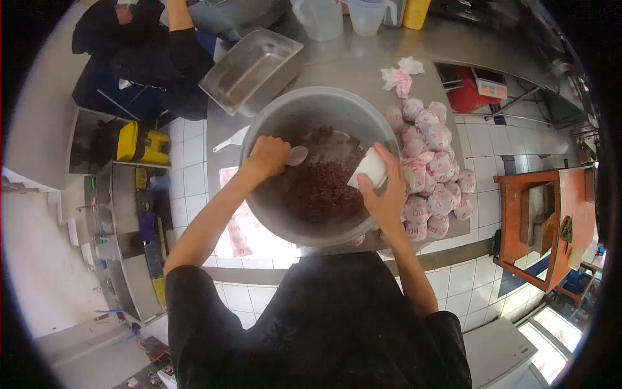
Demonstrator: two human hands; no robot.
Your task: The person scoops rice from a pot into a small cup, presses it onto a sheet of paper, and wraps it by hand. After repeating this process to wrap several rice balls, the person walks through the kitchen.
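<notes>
Between my two arms stands a large grey metal pot [260, 206] with dark reddish-brown crumbly food [324, 183] at its bottom. My left hand [268, 157] is closed around a small, pale spoon [297, 155], its bowl pointing into the pot from the left side. On the right, my right hand [387, 191] grips a white cup-like container [370, 168], tilted over the food just inside the pot's rim. What the cup holds cannot be seen.
Many paper-wrapped round bundles [440, 167] are heaped right of the pot, with crumpled paper [402, 76] behind. Printed sheets [241, 227] lie at left, near a white-handled utensil [231, 140]. A steel pan [251, 70] and plastic jugs [319, 19] stand behind. Another person [146, 55] is at upper left.
</notes>
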